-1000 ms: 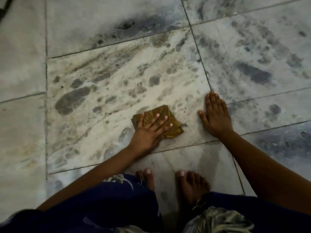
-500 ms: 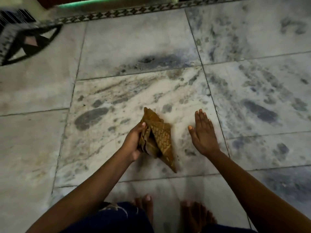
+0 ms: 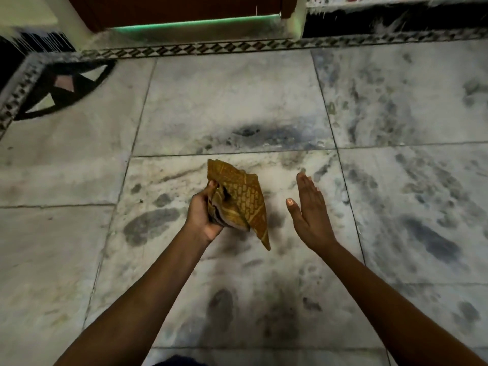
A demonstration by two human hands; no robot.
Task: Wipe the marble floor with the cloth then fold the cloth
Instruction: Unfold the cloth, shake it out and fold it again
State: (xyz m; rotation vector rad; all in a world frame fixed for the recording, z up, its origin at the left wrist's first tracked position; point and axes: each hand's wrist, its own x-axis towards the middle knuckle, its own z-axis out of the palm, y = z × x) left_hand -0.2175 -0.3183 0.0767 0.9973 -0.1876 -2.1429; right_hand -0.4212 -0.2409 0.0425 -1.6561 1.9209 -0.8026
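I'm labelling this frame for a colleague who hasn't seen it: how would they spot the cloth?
Start from the grey-veined marble floor. Over the centre tile, the left hand grips a bunched mustard-yellow cloth, lifted, one corner hanging down. It is the only yellow, patterned thing; the right hand beside it is open and holds nothing.

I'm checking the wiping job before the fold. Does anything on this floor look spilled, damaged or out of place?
Nothing stands out. The marble floor shows only grey veining and blotches; no puddle or crack is visible. The left hand grips the bunched cloth; the right hand is open beside it.
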